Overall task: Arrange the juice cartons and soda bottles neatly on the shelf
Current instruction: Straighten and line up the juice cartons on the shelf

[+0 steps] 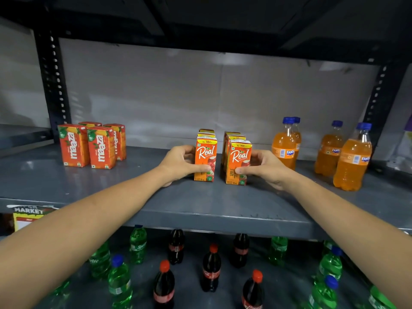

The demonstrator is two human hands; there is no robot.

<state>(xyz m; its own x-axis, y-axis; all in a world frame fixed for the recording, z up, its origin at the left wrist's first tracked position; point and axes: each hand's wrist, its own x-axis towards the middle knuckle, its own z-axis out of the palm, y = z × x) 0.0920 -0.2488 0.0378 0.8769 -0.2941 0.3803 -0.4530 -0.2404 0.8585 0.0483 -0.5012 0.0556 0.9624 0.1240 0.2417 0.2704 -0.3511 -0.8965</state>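
Grey metal shelf (pixel 111 192) seen from above and in front, with two bare forearms reaching onto it. At its centre stand two short rows of orange Real apple juice cartons, running front to back with a narrow gap between them. The left hand (pixel 178 166) wraps the front carton of the left row (pixel 205 161): its thumb lies across the carton's front face low down, and its fingers curl round the carton's left side. The right hand (pixel 265 168) mirrors it on the front carton of the right row (pixel 238 165), thumb pressed on the front face, fingers round the right side. Both cartons stand upright on the shelf. To the left, well apart, stands a cluster of red Maaza cartons (pixel 89 144). To the right stand orange Fanta bottles (pixel 347 157) with blue caps. On the lower shelf (pixel 289 277), green Sprite bottles (pixel 120 282) and dark cola bottles (pixel 210 267) with red caps stand scattered.
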